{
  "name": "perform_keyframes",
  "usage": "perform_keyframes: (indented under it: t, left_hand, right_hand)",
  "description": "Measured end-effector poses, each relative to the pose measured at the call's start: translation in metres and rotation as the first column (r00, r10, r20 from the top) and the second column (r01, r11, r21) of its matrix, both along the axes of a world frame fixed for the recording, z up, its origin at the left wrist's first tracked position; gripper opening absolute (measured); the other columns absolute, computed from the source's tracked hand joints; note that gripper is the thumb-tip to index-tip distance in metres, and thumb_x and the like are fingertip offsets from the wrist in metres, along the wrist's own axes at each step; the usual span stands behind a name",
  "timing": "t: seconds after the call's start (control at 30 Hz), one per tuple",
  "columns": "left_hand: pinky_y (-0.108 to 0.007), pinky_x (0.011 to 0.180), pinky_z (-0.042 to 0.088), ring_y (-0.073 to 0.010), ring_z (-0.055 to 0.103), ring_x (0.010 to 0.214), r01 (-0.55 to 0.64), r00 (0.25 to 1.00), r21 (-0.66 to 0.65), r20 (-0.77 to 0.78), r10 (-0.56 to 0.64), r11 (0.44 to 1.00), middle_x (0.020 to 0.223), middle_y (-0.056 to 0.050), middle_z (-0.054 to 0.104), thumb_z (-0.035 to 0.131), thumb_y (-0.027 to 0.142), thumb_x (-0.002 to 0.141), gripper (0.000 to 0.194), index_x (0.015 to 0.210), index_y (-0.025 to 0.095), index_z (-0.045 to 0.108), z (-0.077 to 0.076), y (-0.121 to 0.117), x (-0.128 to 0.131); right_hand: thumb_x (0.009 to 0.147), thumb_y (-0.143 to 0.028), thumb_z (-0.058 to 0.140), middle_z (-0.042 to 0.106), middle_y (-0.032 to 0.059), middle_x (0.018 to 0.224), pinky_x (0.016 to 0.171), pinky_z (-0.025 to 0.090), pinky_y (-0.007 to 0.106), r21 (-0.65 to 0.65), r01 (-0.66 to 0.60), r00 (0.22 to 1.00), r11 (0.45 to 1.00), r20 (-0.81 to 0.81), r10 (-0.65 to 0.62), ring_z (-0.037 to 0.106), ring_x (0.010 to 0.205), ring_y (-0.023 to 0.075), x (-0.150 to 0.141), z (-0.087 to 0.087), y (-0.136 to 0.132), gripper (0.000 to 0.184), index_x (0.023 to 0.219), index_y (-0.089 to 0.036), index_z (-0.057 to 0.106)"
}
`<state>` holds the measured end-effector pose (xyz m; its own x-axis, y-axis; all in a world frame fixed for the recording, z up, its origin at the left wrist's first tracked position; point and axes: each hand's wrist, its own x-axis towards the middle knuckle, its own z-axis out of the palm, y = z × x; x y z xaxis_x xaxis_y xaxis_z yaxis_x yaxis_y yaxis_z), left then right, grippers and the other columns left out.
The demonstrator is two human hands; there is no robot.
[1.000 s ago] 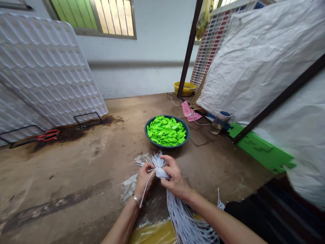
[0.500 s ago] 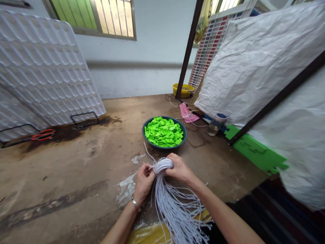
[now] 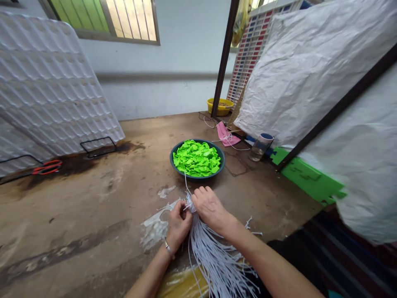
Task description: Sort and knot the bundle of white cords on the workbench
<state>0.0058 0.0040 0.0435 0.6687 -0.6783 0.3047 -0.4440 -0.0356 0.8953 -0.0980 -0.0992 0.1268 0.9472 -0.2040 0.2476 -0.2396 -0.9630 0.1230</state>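
Note:
A thick bundle of white cords (image 3: 207, 244) hangs from my hands and fans out toward my lap. My right hand (image 3: 210, 207) is wrapped over the gathered top of the bundle. Close beside it, my left hand (image 3: 179, 219) pinches cord ends at the left of that top, thumb and fingers together. One loose cord end sticks up above the hands. Just beyond them stands a dark round bowl (image 3: 198, 178) filled with bright green pieces (image 3: 197, 157). The part of the bundle inside my right hand is hidden.
Red-handled scissors (image 3: 48, 167) lie at the left by a white ribbed panel (image 3: 56, 82). To the right are a clear jar (image 3: 259, 148), a pink cloth (image 3: 228, 134) and a green foam mat piece (image 3: 310, 174). A yellow basin (image 3: 221, 108) sits farther back, near a dark post.
My right hand has turned and closed over the looped top of the cord bundle, which showed before. My left hand stays pinched beside it. The view has shifted slightly.

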Motion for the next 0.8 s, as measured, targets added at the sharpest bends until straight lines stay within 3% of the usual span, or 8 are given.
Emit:
perform_keyframes:
  t: [0.17,0.27,0.33,0.4,0.47,0.57,0.67,0.8]
  left_hand:
    - [-0.022,0.057,0.036,-0.0116,0.046,0.057,-0.058,0.997,-0.024,-0.042,0.057,0.998,0.066,0.003,0.054,0.054,0.029,0.074,0.013,0.079,0.018,0.057,0.005,0.001,0.01]
    - [-0.023,0.059,0.038,-0.0121,0.049,0.06,-0.092,0.988,-0.042,-0.128,0.086,0.995,0.068,0.002,0.057,0.055,0.029,0.068,0.016,0.079,0.018,0.057,0.004,0.001,0.019]
    - [-0.023,0.06,0.039,-0.0124,0.05,0.061,-0.118,0.974,-0.045,-0.201,0.106,0.992,0.068,0.001,0.057,0.055,0.03,0.062,0.019,0.077,0.018,0.058,0.004,0.0,0.025]
    - [-0.023,0.06,0.039,-0.0124,0.051,0.061,-0.135,0.958,-0.042,-0.262,0.119,0.99,0.066,0.001,0.057,0.055,0.03,0.058,0.021,0.074,0.017,0.058,0.005,-0.001,0.03]
    - [-0.023,0.06,0.041,-0.0125,0.052,0.061,-0.135,0.946,-0.053,-0.304,0.113,0.989,0.066,0.001,0.058,0.056,0.032,0.056,0.023,0.074,0.017,0.058,0.006,-0.001,0.033]
    - [-0.024,0.063,0.045,-0.0131,0.056,0.063,-0.126,0.934,-0.082,-0.347,0.09,0.989,0.068,0.0,0.059,0.059,0.034,0.056,0.025,0.074,0.016,0.057,0.009,-0.001,0.036]
    - [-0.023,0.063,0.046,-0.0129,0.056,0.064,-0.134,0.925,-0.108,-0.369,0.085,0.985,0.067,0.001,0.059,0.062,0.036,0.057,0.026,0.073,0.017,0.056,0.01,-0.001,0.039]
    - [-0.022,0.062,0.044,-0.0122,0.054,0.064,-0.144,0.929,-0.138,-0.361,0.085,0.98,0.068,0.001,0.057,0.064,0.036,0.06,0.025,0.075,0.017,0.054,0.008,-0.001,0.04]
  right_hand:
    - [0.091,-0.004,0.041,0.055,0.0111,0.093,0.077,0.036,0.035,0.118,0.021,0.997,0.993,0.07,-0.029,0.045,0.087,0.0237,-0.007,-0.016,-0.011,0.018,0.089,-0.015,0.056]
    - [0.082,0.0,0.038,0.058,0.0092,0.095,0.08,0.039,0.031,0.43,-0.071,0.948,0.9,0.309,-0.073,0.048,0.089,0.0198,-0.007,-0.033,-0.023,0.025,0.094,-0.014,0.056]
    - [0.076,-0.006,0.041,0.06,0.0067,0.093,0.08,0.041,0.028,0.718,-0.153,0.867,0.679,0.428,-0.257,0.051,0.087,0.0173,-0.002,-0.043,-0.031,0.026,0.096,-0.014,0.057]
    - [0.075,-0.02,0.05,0.062,0.0047,0.089,0.077,0.044,0.028,0.909,-0.274,0.751,0.315,0.407,-0.52,0.054,0.082,0.0165,0.004,-0.048,-0.039,0.022,0.095,-0.014,0.058]
    - [0.07,-0.035,0.066,0.063,0.0042,0.082,0.074,0.046,0.03,0.906,-0.421,0.664,-0.05,0.271,-0.697,0.056,0.076,0.0173,0.009,-0.048,-0.045,0.032,0.092,-0.014,0.059]
    - [0.053,-0.045,0.085,0.063,0.0034,0.073,0.07,0.049,0.031,0.799,-0.521,0.648,-0.301,0.141,-0.749,0.058,0.069,0.0174,0.009,-0.042,-0.046,0.053,0.087,-0.014,0.058]
    - [0.05,-0.042,0.091,0.065,0.0037,0.078,0.071,0.051,0.029,0.836,-0.448,0.743,-0.317,0.151,-0.653,0.06,0.073,0.0167,0.003,-0.032,-0.042,0.058,0.09,-0.014,0.061]
    - [0.049,-0.031,0.089,0.062,-0.0005,0.071,0.063,0.043,0.022,0.966,-0.227,0.885,-0.12,0.153,-0.44,0.054,0.066,0.0108,-0.003,-0.02,-0.039,0.045,0.081,-0.011,0.064]
